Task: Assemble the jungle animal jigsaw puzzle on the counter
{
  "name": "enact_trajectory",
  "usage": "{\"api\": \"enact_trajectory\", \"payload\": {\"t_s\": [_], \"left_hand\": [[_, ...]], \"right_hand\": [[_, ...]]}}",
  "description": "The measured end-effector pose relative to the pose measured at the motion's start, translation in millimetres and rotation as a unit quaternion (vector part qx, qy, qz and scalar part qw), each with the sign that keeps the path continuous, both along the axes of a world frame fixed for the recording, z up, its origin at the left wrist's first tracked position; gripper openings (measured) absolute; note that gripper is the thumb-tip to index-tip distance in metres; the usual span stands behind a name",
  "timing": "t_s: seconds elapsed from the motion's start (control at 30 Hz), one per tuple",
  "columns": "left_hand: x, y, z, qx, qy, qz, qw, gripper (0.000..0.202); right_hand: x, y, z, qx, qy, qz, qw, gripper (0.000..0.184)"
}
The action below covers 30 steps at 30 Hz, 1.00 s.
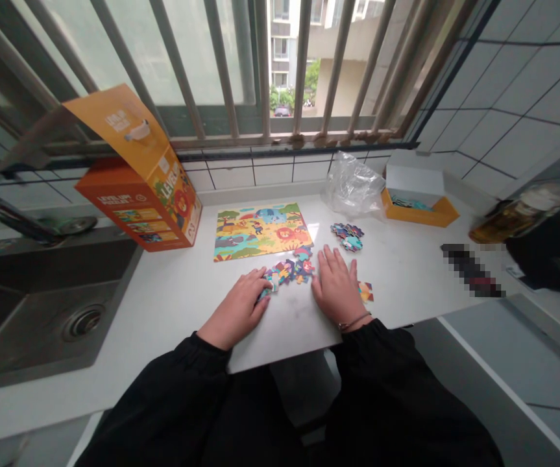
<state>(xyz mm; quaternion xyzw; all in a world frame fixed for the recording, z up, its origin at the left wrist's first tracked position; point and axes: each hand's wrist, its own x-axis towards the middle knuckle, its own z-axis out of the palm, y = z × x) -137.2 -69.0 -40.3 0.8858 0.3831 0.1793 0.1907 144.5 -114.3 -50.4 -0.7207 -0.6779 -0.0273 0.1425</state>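
Note:
Several jigsaw puzzle pieces (287, 271) lie in a loose heap on the counter, between my two hands. My left hand (238, 303) rests at the heap's left end, its fingers over some pieces and its thumb apart. To the right, my right hand (335, 285) lies flat with the fingers spread on the countertop. A yellow-orange puzzle piece (366, 291) shows beside its outer edge; the palm may hide more. Just beyond the heap is a colourful animal picture sheet (260, 231) with a lion and an elephant. A second cluster of pieces (348, 236) sits farther right.
An orange puzzle box (148, 211) with its lid raised stands at the back left, beside the sink (114, 285). A clear plastic bag (352, 185) and a small open box (418, 211) holding pieces are at the back right. A pixelated dark object (472, 271) lies at right.

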Motion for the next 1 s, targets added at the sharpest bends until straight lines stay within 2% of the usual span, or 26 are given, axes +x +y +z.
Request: {"api": "enact_trajectory", "payload": {"t_s": [0.1,0.23,0.4,0.5,0.6,0.8,1.0], "left_hand": [[-18.5,-6.4,-6.6,0.013,0.042,0.056,0.997,0.04],[-37.6,-6.9,-11.3,0.027,0.105,0.154,0.982,0.052],[-57.2,-5.4,-5.6,0.019,0.182,0.286,0.94,0.062],[-72.6,-3.9,-2.0,0.007,0.198,0.363,0.911,0.068],[-86.7,-2.0,1.0,-0.005,0.195,0.412,0.89,0.075],[-97.6,-0.2,4.8,-0.03,0.175,0.482,0.858,0.088],[-108.7,-0.2,4.7,-0.03,0.148,0.506,0.849,0.08]], "right_hand": [[-16.7,1.0,4.7,-0.001,0.012,0.101,0.995,0.064],[-47.1,-2.7,7.4,-0.036,0.043,0.177,0.983,0.071],[-86.1,-17.9,13.3,-0.056,0.058,0.286,0.955,0.075],[-98.1,-24.8,17.2,-0.061,0.061,0.336,0.938,0.071],[-100.6,-26.5,17.7,-0.066,0.061,0.342,0.935,0.074],[-99.9,-26.7,11.8,-0.061,0.067,0.281,0.955,0.084],[-100.8,-32.1,3.7,-0.051,0.076,0.221,0.971,0.086]]}}
